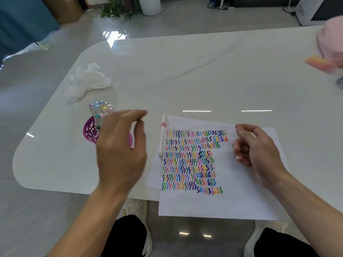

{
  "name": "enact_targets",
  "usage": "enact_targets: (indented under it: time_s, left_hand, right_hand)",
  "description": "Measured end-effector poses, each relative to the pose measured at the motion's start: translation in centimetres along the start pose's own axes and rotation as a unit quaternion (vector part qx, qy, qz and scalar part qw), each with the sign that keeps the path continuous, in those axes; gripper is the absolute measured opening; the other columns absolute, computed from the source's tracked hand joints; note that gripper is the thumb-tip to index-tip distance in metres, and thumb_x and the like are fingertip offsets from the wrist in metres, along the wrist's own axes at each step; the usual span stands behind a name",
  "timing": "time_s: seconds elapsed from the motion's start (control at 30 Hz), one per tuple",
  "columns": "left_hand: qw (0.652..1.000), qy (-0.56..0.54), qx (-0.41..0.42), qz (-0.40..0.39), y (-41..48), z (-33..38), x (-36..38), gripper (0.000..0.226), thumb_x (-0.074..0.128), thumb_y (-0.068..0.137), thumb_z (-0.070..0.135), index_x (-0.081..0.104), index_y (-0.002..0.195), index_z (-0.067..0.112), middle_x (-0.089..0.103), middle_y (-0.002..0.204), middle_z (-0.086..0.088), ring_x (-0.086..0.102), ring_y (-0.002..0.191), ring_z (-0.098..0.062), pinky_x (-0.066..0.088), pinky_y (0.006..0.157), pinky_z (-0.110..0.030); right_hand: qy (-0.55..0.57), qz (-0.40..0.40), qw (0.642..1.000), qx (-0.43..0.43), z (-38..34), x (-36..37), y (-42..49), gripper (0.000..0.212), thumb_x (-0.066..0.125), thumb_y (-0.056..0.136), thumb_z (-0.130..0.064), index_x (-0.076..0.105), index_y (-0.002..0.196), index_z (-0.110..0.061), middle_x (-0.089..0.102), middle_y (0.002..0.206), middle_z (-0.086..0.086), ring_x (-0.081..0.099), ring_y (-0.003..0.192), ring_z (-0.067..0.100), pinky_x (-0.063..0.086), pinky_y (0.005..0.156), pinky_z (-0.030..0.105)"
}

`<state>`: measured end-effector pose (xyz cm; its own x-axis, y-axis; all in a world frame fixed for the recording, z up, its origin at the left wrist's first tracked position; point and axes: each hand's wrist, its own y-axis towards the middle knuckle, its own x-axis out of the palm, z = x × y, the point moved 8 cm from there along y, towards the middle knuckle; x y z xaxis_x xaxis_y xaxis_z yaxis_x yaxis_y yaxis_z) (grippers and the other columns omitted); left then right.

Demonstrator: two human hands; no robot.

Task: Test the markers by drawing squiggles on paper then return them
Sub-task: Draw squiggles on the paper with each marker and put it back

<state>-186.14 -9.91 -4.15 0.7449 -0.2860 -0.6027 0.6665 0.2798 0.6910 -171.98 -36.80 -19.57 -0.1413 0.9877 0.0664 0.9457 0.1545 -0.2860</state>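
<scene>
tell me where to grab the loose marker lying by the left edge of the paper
Pinch the marker across its plain white barrel, on the near side of the pink band, coming straight down from above. It lies flat along the left edge of the paper with both long sides exposed, so thumb and finger should fit either side. The left hand looks nearest.

Bright even light, table (185,71) glare, left hand (120,151) motion-blurred
</scene>
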Motion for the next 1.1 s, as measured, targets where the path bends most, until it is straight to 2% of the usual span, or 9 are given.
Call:
enact_targets:
  time_s: [0.13, 0.23, 0.27, 0.33, 0.47, 0.67, 0.77, 0.93, 1.1]
  left_hand:
    - [0.987, -0.009, -0.064, -0.145, -1.2, 0.2, 4.8, 0.017, 0.062, 0.097, 0.009, 0.071, 0.111, 0.012, 0.068, 0.101, 0.002, 0.062, 0.089, -0.013, 0.051, 0.078, -0.025]
    - [0.965, -0.006, -0.186, -0.184, -2.1, -2.3, 7.3, 0.018, 0.061, 0.098, 0.015, 0.072, 0.111, 0.019, 0.070, 0.102, 0.007, 0.061, 0.078, -0.001, 0.046, 0.068, -0.007]
    - [0.957, -0.002, -0.224, -0.186, -2.3, -3.3, 7.8, 0.017, 0.061, 0.098, 0.016, 0.072, 0.111, 0.019, 0.071, 0.103, 0.006, 0.062, 0.077, -0.001, 0.046, 0.068, -0.009]
    - [0.944, 0.023, -0.260, -0.200, -2.7, -4.6, 8.8, 0.019, 0.060, 0.097, 0.016, 0.071, 0.113, 0.016, 0.071, 0.106, 0.002, 0.063, 0.081, -0.010, 0.048, 0.073, -0.022]
    - [0.940, 0.059, -0.268, -0.200, -2.6, -5.2, 9.6, 0.022, 0.058, 0.099, 0.019, 0.069, 0.117, 0.012, 0.069, 0.109, -0.003, 0.061, 0.087, -0.018, 0.048, 0.078, -0.031]
    - [0.944, 0.105, -0.242, -0.197, -2.6, -4.5, 10.4, 0.026, 0.057, 0.100, 0.023, 0.070, 0.117, 0.009, 0.070, 0.108, -0.007, 0.050, 0.082, -0.014, 0.039, 0.074, -0.029]
    - [0.943, 0.116, -0.231, -0.209, -2.5, -4.3, 10.7, 0.026, 0.057, 0.098, 0.023, 0.072, 0.115, 0.009, 0.070, 0.106, -0.008, 0.055, 0.082, -0.018, 0.041, 0.074, -0.030]
    - [0.937, 0.151, -0.216, -0.228, -2.1, -3.9, 11.1, 0.024, 0.057, 0.096, 0.025, 0.074, 0.106, 0.011, 0.064, 0.093, -0.004, 0.049, 0.073, -0.018, 0.035, 0.068, -0.031]
    - [0.935, 0.167, -0.201, -0.240, -1.9, -3.6, 11.3, 0.025, 0.058, 0.096, 0.028, 0.075, 0.096, 0.010, 0.064, 0.088, -0.004, 0.048, 0.071, -0.019, 0.034, 0.066, -0.032]
  right_hand:
    - [-0.005, -0.006, 1.000, 0.001, -0.1, 0.2, -0.1, 0.005, 0.060, 0.103, -0.031, 0.064, 0.104, -0.028, 0.060, 0.059, 0.000, 0.049, 0.044, 0.016, 0.033, 0.040, 0.021]
    - [0.011, -0.024, 1.000, 0.001, -0.5, 0.5, -0.5, 0.013, 0.064, 0.098, -0.035, 0.065, 0.106, -0.024, 0.060, 0.060, 0.001, 0.050, 0.046, 0.017, 0.037, 0.043, 0.024]
    - [0.019, -0.033, 0.999, -0.001, -0.7, 0.5, -0.7, 0.018, 0.064, 0.095, -0.037, 0.065, 0.106, -0.022, 0.060, 0.061, 0.002, 0.050, 0.047, 0.017, 0.039, 0.044, 0.024]
    - [0.027, -0.040, 0.999, -0.010, -0.8, 0.4, -0.9, 0.019, 0.064, 0.096, -0.035, 0.066, 0.106, -0.019, 0.060, 0.062, 0.003, 0.052, 0.050, 0.018, 0.043, 0.048, 0.025]
    - [0.017, -0.012, 1.000, -0.017, -0.6, -0.4, -0.8, 0.012, 0.060, 0.103, -0.025, 0.068, 0.103, -0.016, 0.062, 0.063, 0.002, 0.056, 0.055, 0.017, 0.048, 0.054, 0.028]
    - [0.033, -0.019, 0.999, -0.022, -0.5, -0.5, -0.9, 0.028, 0.065, 0.087, -0.036, 0.069, 0.101, -0.012, 0.064, 0.066, 0.004, 0.059, 0.058, 0.021, 0.050, 0.062, 0.036]
    - [0.029, -0.026, 0.999, -0.026, -0.5, -0.6, -1.0, 0.029, 0.064, 0.088, -0.036, 0.069, 0.102, -0.011, 0.064, 0.067, 0.004, 0.060, 0.059, 0.021, 0.049, 0.064, 0.040]
    - [0.019, -0.032, 0.999, -0.033, -0.4, -0.5, -1.1, 0.026, 0.064, 0.090, -0.034, 0.069, 0.101, -0.011, 0.065, 0.067, 0.003, 0.060, 0.058, 0.020, 0.048, 0.063, 0.039]
    - [-0.003, -0.034, 0.999, -0.042, -0.2, -0.6, -1.0, 0.012, 0.060, 0.103, -0.019, 0.070, 0.102, -0.012, 0.065, 0.067, 0.003, 0.060, 0.057, 0.020, 0.049, 0.060, 0.036]
